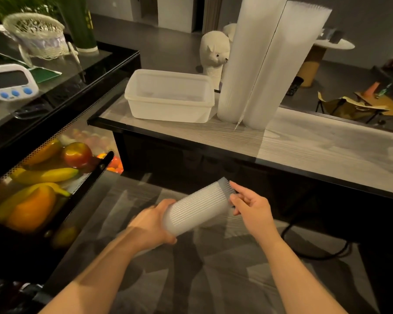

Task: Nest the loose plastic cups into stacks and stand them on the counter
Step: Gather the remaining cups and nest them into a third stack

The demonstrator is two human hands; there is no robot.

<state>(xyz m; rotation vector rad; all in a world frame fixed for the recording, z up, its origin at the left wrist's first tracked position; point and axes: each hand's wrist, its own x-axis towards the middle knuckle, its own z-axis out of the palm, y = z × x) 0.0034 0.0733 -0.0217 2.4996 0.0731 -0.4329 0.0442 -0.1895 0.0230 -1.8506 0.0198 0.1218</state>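
While the left hand (153,223) grips the base of a short cup stack (196,208) held tilted below the bench (315,146), the right hand's (251,208) fingers (237,189) rest loosely curled at its rim. Nesting appears finished; standing it beside the two tall stacks (266,64) comes next.
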